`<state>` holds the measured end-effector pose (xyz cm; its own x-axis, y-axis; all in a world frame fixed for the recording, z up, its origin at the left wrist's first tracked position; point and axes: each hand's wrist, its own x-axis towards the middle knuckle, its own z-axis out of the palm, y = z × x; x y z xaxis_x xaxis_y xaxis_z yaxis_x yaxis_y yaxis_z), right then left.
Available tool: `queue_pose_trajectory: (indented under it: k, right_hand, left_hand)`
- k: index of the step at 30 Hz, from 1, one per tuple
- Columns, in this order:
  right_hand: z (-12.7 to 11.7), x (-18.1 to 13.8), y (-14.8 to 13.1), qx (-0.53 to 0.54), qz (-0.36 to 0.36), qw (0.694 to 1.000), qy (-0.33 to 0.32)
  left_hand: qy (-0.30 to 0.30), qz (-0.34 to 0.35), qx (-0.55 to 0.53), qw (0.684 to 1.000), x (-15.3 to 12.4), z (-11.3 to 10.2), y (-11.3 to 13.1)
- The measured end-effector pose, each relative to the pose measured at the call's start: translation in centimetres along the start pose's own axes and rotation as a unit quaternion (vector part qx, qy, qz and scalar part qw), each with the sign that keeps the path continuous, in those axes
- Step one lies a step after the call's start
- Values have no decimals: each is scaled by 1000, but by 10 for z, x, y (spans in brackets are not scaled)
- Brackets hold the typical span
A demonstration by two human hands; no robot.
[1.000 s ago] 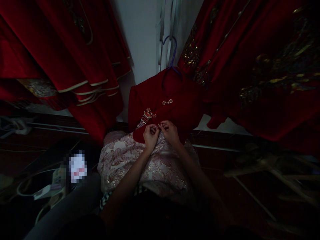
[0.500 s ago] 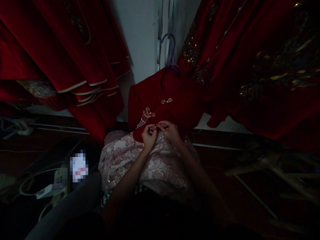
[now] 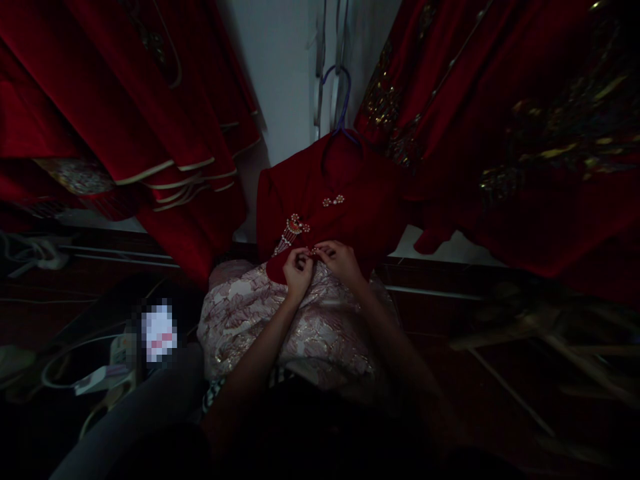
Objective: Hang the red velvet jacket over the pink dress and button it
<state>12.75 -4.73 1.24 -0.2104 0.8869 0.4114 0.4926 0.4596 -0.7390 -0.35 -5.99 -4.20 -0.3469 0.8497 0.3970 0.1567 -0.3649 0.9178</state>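
Observation:
A red garment (image 3: 370, 220) hangs in front of me on a purple hanger (image 3: 345, 110), its lower part resting over a pink-and-silver brocade cloth (image 3: 240, 307). On its front sit a beaded clasp (image 3: 333, 201) and a fan-shaped brooch (image 3: 293, 228) with hanging bead strands. Lower down, a second small beaded clasp (image 3: 314, 252) lies between my fingertips. My left hand (image 3: 299, 268) pinches at its left side with fingers curled. From the other side my right hand (image 3: 341, 260) pinches it too. The dim light and my fingers hide the clasp's details.
Red garments with pale piping (image 3: 165, 133) hang at the left, and gold-embroidered red garments (image 3: 500, 160) at the right. A power strip (image 3: 120, 357) with white cables and a pixelated bright patch are at the lower left. A wooden frame (image 3: 540, 333) stands lower right.
Both hands stay at the lower clasp; the fingertips have shifted only very slightly. The garment hangs as before.

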Motion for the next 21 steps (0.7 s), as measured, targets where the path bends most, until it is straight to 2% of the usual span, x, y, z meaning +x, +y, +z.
queue_pose_trajectory:
  k: [5,14,21]
  right_hand:
    - [7,-3,-2,-44,-3,999,20]
    - [18,-4,6,-4,11,998,65]
    - [16,-3,9,25,13,998,53]
  left_hand:
    - [11,-7,0,1000,0,2,1]
    - [-5,-26,-14,1000,2,-1,-2]
    - [-5,-48,-29,998,3,-2,-8]
